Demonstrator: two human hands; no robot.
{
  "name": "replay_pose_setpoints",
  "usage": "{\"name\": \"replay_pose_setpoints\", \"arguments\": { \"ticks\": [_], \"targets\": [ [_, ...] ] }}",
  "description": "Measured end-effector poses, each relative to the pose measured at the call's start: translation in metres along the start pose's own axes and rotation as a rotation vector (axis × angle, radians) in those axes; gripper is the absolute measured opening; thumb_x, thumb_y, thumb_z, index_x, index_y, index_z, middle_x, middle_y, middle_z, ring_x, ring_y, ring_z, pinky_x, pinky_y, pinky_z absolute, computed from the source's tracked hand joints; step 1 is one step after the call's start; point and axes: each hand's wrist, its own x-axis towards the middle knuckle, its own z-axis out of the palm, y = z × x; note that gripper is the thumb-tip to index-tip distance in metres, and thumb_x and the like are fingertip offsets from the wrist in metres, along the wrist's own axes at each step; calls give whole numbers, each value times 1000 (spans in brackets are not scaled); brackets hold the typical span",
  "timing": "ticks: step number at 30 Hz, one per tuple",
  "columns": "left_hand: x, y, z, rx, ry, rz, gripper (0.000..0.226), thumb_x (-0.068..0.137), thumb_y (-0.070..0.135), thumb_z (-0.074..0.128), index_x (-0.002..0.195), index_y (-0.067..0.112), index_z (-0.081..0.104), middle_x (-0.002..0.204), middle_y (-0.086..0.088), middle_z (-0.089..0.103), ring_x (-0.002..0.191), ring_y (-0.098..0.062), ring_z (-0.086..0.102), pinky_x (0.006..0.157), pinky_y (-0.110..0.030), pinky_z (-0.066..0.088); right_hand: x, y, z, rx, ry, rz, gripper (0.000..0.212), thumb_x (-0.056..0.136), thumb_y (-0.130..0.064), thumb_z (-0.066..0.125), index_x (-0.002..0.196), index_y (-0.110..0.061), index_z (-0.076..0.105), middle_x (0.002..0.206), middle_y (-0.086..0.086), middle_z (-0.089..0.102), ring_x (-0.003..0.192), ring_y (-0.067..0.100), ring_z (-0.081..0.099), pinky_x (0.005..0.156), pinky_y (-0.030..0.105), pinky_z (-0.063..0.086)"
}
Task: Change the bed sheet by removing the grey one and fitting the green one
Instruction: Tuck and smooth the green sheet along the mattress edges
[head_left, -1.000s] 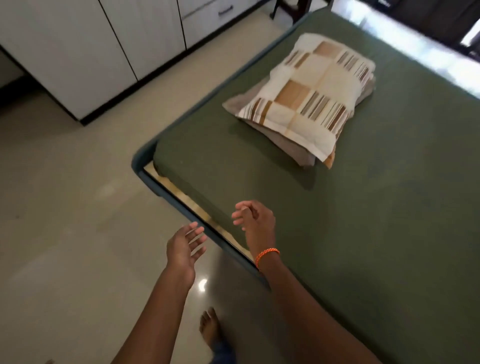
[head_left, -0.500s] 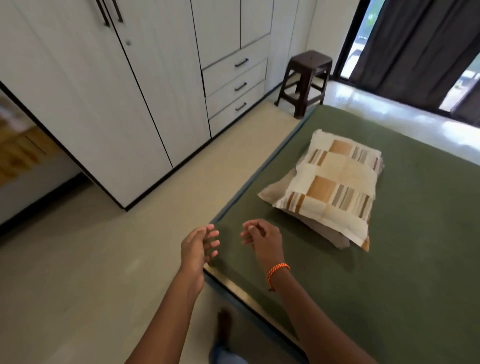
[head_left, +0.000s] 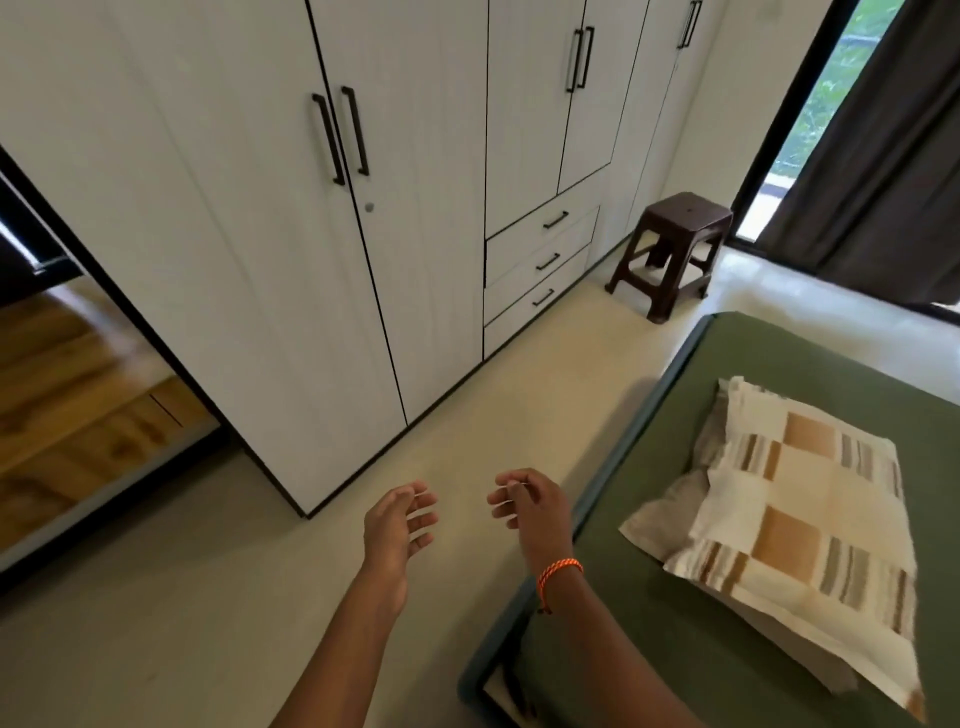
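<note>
Bare forearms, no sleeves showing. Right wrist: thin braided orange band (head_left: 559, 569), white flecks, small dark knot dangling. Left wrist bare, no rings.

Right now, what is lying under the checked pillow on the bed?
Under the checked pillow a plainer beige pillow or folded cloth pokes out at its near-left side, resting on the green sheet. How far it extends beneath is hidden, and nothing grey shows.

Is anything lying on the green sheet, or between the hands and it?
Nothing lies between the hands and the sheet: the left hand and right hand hang empty over the floor beside the bed. On the green sheet lies a patterned pillow over a greyish folded cloth.
</note>
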Motion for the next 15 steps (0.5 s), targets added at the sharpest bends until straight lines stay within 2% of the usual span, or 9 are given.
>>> {"name": "replay_pose_setpoints", "arguments": {
  "ticks": [6,10,15],
  "targets": [
    [111,72,-40,27,-61,38,26,108,22,52,114,12,74,107,-10,78,91,-26,71,82,-41,55,81,-39,102,21,43,-54,26,100,-1,48,94,-9,72,79,10,77,66,22,70,60,31,49],
    [190,126,-66,88,-143,74,25,107,21,51,113,12,74,107,-11,78,87,-24,70,77,-38,52,124,-52,168,67,150,-35,28,100,-2,46,94,-8,72,80,11,77,66,21,67,60,30,48],
    [273,187,-73,143,-237,60,24,108,18,51,113,10,73,111,-16,77,90,-29,69,79,-38,52,156,-78,222,62,208,-23,27,102,-3,48,95,-8,73,81,11,77,67,22,68,59,29,48]
  ]
}}
